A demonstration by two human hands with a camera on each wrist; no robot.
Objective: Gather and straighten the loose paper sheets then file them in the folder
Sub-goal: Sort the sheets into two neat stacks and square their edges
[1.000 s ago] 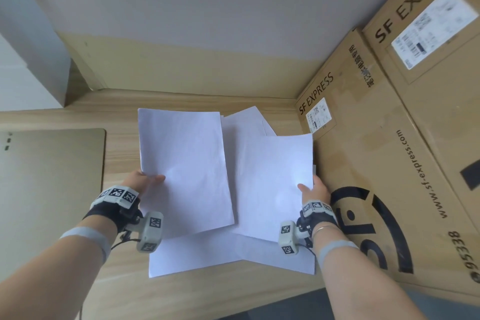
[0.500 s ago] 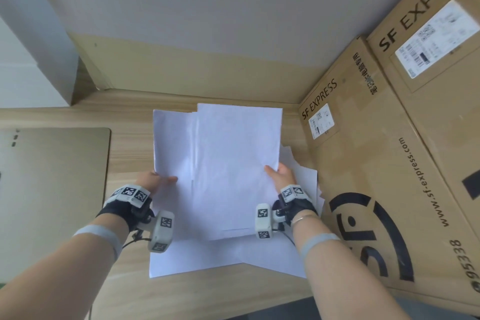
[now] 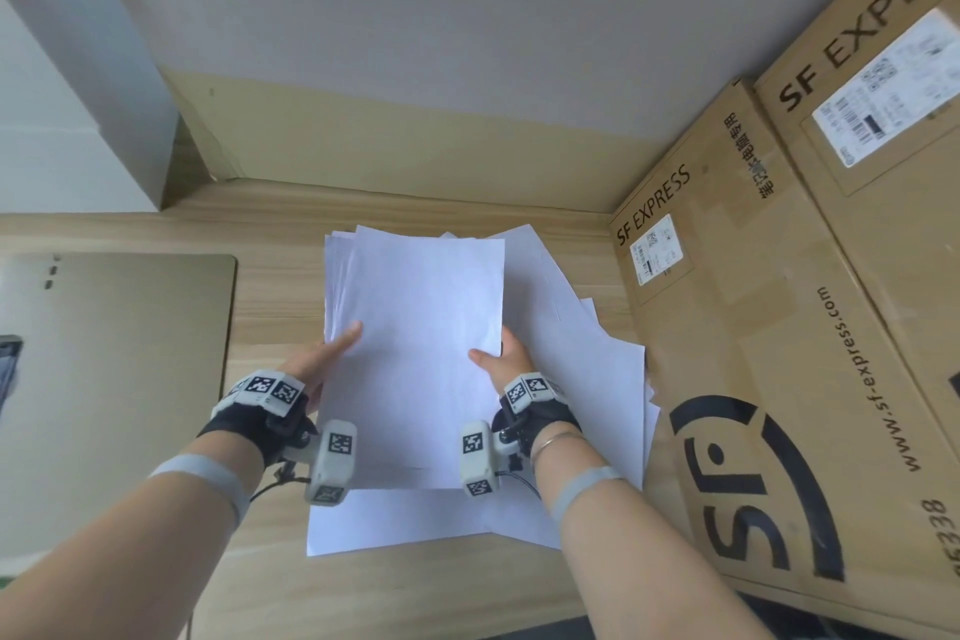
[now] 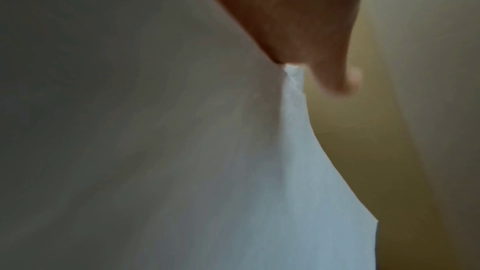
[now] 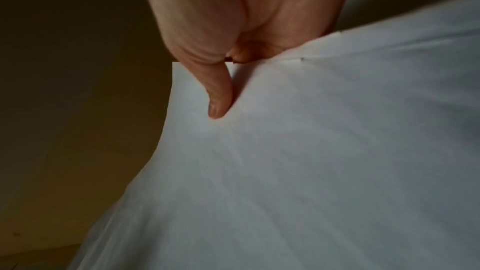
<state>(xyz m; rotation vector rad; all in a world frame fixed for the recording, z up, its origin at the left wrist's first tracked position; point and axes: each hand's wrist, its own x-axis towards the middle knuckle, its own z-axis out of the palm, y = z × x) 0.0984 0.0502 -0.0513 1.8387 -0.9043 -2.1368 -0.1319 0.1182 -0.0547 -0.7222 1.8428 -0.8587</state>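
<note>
A stack of white paper sheets (image 3: 421,327) is held up over the wooden desk, its top edges uneven. My left hand (image 3: 322,356) grips its left edge, thumb on top. My right hand (image 3: 501,359) pinches the right edge, thumb on the front sheet (image 5: 311,151). In the left wrist view the paper (image 4: 182,151) fills the picture below my thumb. More loose sheets (image 3: 587,379) lie fanned out on the desk under and to the right of the held stack. A tan folder (image 3: 119,379) lies flat at the left.
Large cardboard shipping boxes (image 3: 779,327) stand along the right, close to the loose sheets. A grey wall panel (image 3: 415,42) closes the back of the desk (image 3: 270,561). A strip of bare wood separates the folder and the papers.
My right hand has carried its sheets leftward onto those in my left hand, so two separate bundles are now one stack held between both hands.
</note>
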